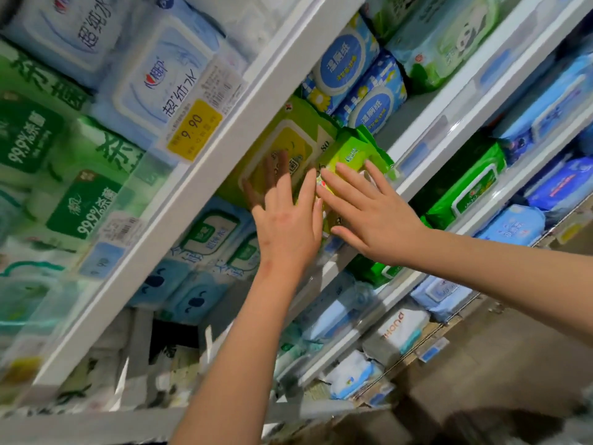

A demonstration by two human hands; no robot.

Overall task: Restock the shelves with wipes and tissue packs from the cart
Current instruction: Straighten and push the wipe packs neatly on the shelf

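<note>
Both hands are flat and unclenched, gripping nothing. The left hand (285,220) lays straight, motion-blurred fingers on the large lime-green wipes pack (288,146), reaching its yellow rectangular flip lid. The right hand (369,216), fingers spread, presses the smaller lime-green pack (353,149) just beside it. Both packs lie on the shelf behind the white shelf rail (199,187), touching each other. They are soft, glossy plastic pouches, slightly crumpled at the sealed ends, and the larger one has "80" printed near its edge. Above them sit blue packs with round lids (346,69). A dark green pack (465,184) lies on the next shelf to the right, and a yellow price tag (194,130) reading 9.90 hangs to the left.
</note>
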